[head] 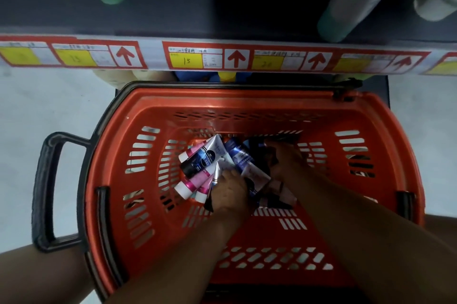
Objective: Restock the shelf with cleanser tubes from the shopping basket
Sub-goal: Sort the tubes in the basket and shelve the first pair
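Both your hands are down in the basket (pixel 153 115): left hand (pixel 228 193) and right hand (pixel 286 159) bracket the cleanser tubes (pixel 243 159), which slant toward the far-left corner; whether either grip is clenched can't be told.

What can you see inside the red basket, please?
Inside the red basket lies a pile of cleanser tubes, pink, black and blue. The left hand and right hand cover the rest.
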Action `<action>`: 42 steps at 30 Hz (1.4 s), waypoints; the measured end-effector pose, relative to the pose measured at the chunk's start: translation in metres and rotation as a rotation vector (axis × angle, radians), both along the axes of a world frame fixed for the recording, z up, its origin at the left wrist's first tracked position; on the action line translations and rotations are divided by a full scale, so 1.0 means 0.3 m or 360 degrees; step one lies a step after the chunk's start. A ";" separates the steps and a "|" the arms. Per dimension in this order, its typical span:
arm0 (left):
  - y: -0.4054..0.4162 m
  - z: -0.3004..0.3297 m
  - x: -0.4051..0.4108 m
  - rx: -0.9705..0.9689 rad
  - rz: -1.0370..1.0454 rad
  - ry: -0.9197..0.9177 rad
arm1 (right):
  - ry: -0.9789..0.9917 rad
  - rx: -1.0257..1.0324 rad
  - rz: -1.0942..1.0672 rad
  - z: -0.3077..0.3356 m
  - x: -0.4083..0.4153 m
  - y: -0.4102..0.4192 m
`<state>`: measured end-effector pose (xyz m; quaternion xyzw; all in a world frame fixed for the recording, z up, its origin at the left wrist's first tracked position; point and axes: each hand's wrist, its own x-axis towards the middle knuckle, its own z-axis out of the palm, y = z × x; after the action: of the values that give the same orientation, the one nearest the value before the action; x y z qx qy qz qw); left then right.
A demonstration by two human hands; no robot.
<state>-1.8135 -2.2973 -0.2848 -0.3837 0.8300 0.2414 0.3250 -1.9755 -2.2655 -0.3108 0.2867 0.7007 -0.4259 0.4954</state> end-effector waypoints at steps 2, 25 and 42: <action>0.011 -0.009 -0.006 0.0048 -0.0047 0.0018 | 0.0105 -0.0015 -0.0078 -0.141 -0.004 0.019; -0.072 0.181 0.098 0.0127 0.0782 0.0213 | 0.0951 -0.0040 0.0515 0.223 0.117 0.074; -0.050 0.698 0.232 -0.0360 0.0964 0.1276 | 0.1387 -0.0427 0.0814 0.677 0.257 0.204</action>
<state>-1.7439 -2.3123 -0.0753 -0.5169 0.7620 0.3614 -0.1469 -1.8983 -2.2042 -0.1076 -0.1634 0.8288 -0.4571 0.2785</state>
